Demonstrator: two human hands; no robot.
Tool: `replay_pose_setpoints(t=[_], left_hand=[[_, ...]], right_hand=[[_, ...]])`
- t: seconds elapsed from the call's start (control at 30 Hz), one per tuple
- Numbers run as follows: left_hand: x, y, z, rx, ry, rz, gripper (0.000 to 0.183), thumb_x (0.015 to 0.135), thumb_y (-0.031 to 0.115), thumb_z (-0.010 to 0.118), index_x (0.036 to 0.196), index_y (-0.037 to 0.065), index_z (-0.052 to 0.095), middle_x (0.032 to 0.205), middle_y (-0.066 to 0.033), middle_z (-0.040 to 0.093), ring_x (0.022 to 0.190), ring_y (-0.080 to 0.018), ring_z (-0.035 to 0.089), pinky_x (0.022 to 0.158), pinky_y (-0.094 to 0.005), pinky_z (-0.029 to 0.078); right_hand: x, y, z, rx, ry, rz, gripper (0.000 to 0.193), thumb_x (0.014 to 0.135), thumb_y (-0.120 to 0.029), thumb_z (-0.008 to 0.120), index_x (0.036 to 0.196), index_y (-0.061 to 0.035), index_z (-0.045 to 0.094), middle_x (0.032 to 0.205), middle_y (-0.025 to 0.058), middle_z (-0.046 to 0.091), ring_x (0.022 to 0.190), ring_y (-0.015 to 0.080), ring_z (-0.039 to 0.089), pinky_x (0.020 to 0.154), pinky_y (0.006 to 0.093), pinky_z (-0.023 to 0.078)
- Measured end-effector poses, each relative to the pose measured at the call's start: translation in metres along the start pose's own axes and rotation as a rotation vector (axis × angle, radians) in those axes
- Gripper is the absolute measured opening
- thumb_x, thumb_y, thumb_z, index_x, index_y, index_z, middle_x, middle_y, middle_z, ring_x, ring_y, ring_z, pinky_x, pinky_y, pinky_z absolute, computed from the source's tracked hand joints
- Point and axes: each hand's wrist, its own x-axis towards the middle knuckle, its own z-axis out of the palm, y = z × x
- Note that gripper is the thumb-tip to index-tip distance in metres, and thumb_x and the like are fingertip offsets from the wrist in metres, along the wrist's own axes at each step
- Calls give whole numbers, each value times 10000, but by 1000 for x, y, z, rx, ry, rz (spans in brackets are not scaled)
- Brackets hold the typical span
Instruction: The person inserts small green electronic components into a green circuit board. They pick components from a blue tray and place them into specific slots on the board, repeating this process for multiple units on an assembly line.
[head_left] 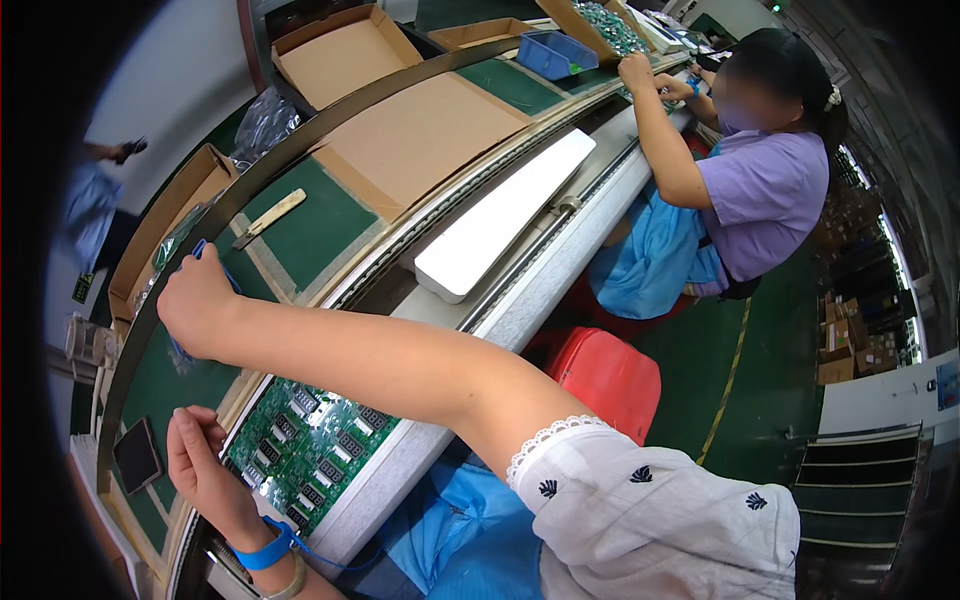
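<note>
My right arm reaches across to the far left, where my right hand is closed around a blue item. Only blue edges of it show past the fingers, so its kind stays hidden. Lower down, my left hand hovers beside the green circuit boards, its fingers loosely bent and nothing visible in them. A blue wrist strap with a thin cord circles the left wrist. The boards lie close together on the line and carry several small dark digit displays with white labels.
A long white lamp housing spans the line. On the green bench lie a wooden-handled scraper, cardboard and a dark flat panel. A co-worker sits at right near a blue bin; a red stool stands nearer.
</note>
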Motion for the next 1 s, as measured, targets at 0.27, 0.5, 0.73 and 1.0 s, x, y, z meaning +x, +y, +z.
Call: replay_pose_setpoints(t=[0.27,0.5,0.73,1.0], left_hand=[[0,10,5,18,-58,24,312,1057,216,517,858,2,627,800,0,583,719,-67,485,656,-214,383],[-4,24,9,-37,-106,17,305,1025,195,576,804,0,653,721,-1,593,678,-70,521,610,-233,403],[-5,30,7,-10,-119,28,339,1039,216,556,796,-3,648,708,5,578,681,-59,517,622,-218,396],[-2,20,11,-17,-90,61,336,1011,241,606,789,-3,671,662,15,564,647,-51,501,595,-224,390]], right_hand=[[-23,26,-32,525,330,-90,172,794,-164,656,892,-65,757,845,163,725,821,346,702,768,440,550],[-106,61,-82,1082,89,143,177,972,-144,651,1069,3,675,1020,38,676,927,107,606,830,258,490],[-173,78,-105,1328,-15,413,195,929,-73,684,1109,-2,709,1014,18,698,934,72,605,831,207,462],[-222,81,-104,1308,71,388,188,911,-9,686,1097,-1,713,1044,44,706,947,99,621,870,236,486]])
